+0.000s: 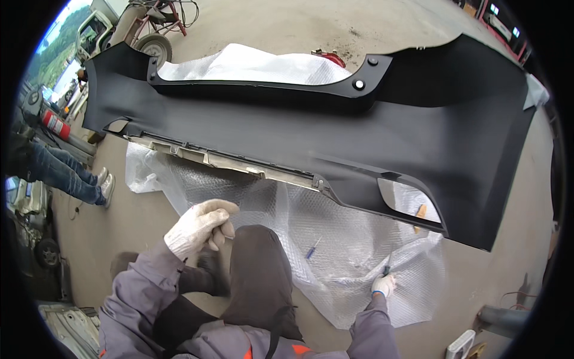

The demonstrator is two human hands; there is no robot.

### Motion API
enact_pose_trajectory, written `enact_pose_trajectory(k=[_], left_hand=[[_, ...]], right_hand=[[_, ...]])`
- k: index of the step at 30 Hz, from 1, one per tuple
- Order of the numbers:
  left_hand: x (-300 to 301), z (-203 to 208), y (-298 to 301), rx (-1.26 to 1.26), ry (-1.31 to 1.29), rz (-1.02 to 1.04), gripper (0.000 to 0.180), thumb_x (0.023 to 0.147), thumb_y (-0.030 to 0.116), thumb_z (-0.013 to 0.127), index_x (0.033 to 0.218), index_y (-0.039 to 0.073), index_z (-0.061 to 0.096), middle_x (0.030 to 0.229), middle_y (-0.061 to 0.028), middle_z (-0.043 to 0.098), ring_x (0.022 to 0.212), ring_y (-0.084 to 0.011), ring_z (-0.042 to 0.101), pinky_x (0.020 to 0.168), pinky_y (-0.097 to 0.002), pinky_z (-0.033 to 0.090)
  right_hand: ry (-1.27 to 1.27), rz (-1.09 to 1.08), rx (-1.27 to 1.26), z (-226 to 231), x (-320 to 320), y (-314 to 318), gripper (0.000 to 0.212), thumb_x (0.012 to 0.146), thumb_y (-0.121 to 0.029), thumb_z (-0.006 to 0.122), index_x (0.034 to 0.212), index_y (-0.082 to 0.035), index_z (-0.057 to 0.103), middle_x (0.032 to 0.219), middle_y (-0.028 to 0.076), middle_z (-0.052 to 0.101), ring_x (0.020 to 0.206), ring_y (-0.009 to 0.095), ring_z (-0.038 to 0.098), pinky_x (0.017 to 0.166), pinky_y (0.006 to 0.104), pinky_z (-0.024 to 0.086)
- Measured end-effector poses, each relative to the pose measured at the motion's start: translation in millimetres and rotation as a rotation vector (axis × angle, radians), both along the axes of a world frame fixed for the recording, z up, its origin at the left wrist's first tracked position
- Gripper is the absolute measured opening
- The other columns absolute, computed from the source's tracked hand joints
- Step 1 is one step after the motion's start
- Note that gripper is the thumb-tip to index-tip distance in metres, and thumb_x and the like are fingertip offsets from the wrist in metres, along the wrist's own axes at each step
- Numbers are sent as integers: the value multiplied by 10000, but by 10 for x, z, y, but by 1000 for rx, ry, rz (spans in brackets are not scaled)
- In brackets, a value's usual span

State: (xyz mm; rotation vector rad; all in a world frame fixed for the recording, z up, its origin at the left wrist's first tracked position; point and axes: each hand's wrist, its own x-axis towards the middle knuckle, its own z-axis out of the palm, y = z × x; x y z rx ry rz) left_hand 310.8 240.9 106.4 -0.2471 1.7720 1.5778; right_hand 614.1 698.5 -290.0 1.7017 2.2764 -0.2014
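Gloved left hand (200, 228) hovers, fingers loosely bent, near a black bumper (269, 128); at right, the right hand (384, 285) grips a dark tool (387, 270).

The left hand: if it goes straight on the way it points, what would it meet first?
The left hand would probably meet the lower edge of the black bumper, though depth is unclear.

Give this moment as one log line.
left hand: raised | right hand: at dark tool | blue screwdriver: on wrap | bumper: ahead
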Motion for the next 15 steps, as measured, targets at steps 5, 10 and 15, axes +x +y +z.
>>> enact_pose_trajectory(k=[5, 10, 15], left_hand=[[-159, 109, -265, 122, 211, 66, 279, 1064, 254, 580, 1207, 15, 569, 916, -103, 700, 657, -125, 642, 548, -278, 546], [-804, 42, -1051, 411, 331, 653, 158, 1055, 222, 661, 1052, 64, 653, 824, -41, 693, 559, -59, 570, 428, -176, 429], [-1364, -335, -1597, 757, 256, 801, 181, 1068, 177, 588, 1195, 50, 609, 954, -139, 698, 605, -139, 583, 489, -248, 463]], right_hand=[[483, -144, 33, 526, 336, -568, 259, 937, -183, 702, 1088, 14, 625, 1123, 280, 651, 1013, 408, 653, 874, 505, 520], [1001, 68, -139, 1576, -351, -1301, 298, 950, -196, 732, 1112, 26, 616, 954, 226, 666, 864, 355, 627, 816, 460, 515], [1015, 579, 16, 3678, -2234, -1540, 339, 950, -267, 735, 1135, -7, 621, 898, 192, 659, 839, 318, 642, 832, 450, 515]])
